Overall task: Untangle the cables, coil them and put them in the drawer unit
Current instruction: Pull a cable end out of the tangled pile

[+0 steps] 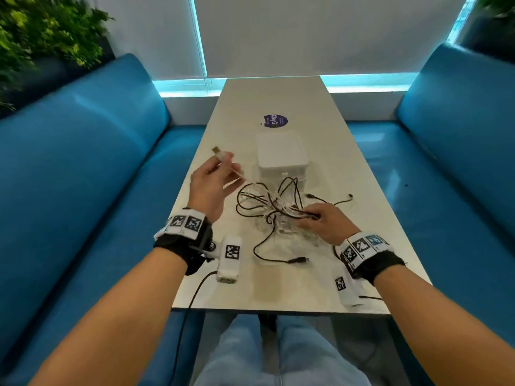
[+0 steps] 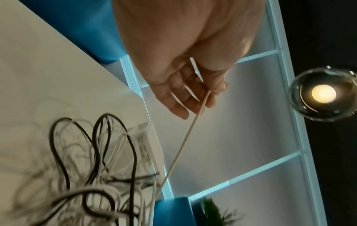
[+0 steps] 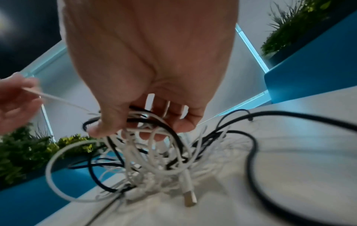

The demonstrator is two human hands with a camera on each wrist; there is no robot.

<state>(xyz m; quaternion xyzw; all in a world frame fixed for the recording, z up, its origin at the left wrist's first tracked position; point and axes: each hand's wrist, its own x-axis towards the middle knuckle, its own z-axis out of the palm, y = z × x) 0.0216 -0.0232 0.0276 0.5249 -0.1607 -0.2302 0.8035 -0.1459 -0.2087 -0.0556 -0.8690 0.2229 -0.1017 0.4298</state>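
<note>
White and black cables (image 1: 274, 207) lie in one tangled heap on the beige table (image 1: 328, 151), at the centre of the head view. The white drawer unit (image 1: 282, 158) stands just beyond the heap, at 12 o'clock from it, touching its far loops.

The left hand (image 1: 213, 185) is raised above the table at 10 o'clock from the heap. Its thumb and fingers pinch a white cable (image 2: 185, 140) just behind the USB plug (image 1: 216, 149); the cable runs taut from the fingers down into the heap.

The right hand (image 1: 323, 222) rests on the heap at 4 o'clock. In the right wrist view its fingers (image 3: 181, 122) and thumb curl around several white and black strands, clamping them.

A black cable end with its plug (image 1: 298, 260) lies on the table at 6 o'clock from the heap. A purple round sticker (image 1: 275, 121) sits on the table beyond the drawer unit. Blue benches (image 1: 83, 151) flank the table on both sides.
</note>
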